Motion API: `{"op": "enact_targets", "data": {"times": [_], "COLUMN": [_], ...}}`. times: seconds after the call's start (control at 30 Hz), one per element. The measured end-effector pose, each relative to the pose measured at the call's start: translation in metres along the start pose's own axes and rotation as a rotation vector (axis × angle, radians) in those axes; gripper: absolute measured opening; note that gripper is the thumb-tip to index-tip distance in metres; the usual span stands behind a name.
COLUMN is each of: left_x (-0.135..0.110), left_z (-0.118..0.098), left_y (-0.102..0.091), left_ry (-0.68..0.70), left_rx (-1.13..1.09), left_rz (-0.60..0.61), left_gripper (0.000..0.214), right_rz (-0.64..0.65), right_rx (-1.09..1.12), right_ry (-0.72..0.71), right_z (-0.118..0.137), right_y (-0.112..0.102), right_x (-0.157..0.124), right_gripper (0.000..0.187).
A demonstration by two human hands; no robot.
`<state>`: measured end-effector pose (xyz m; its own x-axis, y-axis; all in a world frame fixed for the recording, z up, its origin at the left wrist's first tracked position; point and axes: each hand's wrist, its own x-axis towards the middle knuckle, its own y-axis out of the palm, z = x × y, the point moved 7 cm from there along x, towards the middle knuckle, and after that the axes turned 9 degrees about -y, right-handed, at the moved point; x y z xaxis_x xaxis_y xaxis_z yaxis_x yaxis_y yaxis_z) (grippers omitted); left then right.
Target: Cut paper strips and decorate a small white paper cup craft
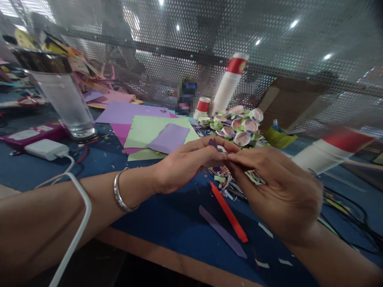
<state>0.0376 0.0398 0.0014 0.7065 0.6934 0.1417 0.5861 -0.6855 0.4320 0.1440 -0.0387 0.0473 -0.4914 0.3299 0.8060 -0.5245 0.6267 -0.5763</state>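
Observation:
A small purple-and-white paper piece [213,143] is held between both hands above the table, mostly hidden by the fingers. My left hand [188,159], with a silver bangle at its wrist, is closed around it from the left. From the right, my right hand [275,185] pinches its edge with thumb and fingertips. Below the hands lie an orange-red pen [229,211] and a purple paper strip [223,231] with pointed ends. Behind the hands is a pile of small round paper pieces [241,138] with green and purple bits.
Purple and green paper sheets [143,131] lie at back left. Stacked paper cups [229,83] lean at the back; another stack [326,149] lies right. A glass tumbler [67,99], white charger [47,148] and cable [80,223] are left. Black wires [350,211] run at right.

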Motion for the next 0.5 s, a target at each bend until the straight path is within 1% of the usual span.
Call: {"op": "enact_targets", "data": {"times": [0.17, 0.27, 0.5], "left_x": [-0.0003, 0.0003, 0.0006], "left_z": [0.0009, 0.0016, 0.0006], "left_y": [-0.0009, -0.0017, -0.0024], "left_ry": [0.004, -0.017, -0.042], "left_rx": [0.008, 0.016, -0.008], "left_rz": [-0.038, -0.071, -0.105], "left_gripper": [0.011, 0.013, 0.021], "right_rz": [-0.01, -0.012, -0.002], "right_rx": [-0.01, -0.015, -0.053], "right_ry": [-0.011, -0.002, -0.02], "right_z": [0.0016, 0.0016, 0.0044], "right_y": [0.0003, 0.0003, 0.0006], "right_x": [-0.0029, -0.003, 0.0023], "right_gripper": [0.033, 0.036, 0.028]}}
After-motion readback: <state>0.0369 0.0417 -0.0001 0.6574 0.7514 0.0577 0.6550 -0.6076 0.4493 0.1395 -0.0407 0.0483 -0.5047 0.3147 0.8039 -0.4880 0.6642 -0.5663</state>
